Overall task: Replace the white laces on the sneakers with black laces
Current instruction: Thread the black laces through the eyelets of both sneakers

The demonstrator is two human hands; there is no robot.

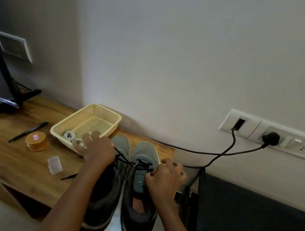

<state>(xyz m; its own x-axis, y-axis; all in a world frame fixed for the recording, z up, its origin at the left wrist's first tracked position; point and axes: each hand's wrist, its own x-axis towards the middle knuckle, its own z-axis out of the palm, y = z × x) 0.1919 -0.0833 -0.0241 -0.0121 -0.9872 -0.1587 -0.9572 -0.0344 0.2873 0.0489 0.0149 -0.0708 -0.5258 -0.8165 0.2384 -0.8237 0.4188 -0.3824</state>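
Black lace (122,158) between left grip (98,150) and right grip (166,175), across grey sneakers (145,150)

Small pale lettering is noted on the tongue (141,184) of the right sneaker (141,194), printed sideways to the camera. Only its last letters, seemingly "EAR", can be made out, and the full word cannot be confirmed. A small red, white and blue label (35,137) is recorded on the lid of the orange tin (36,141), but its print is too small to be read. No other legible text or numbers are found.
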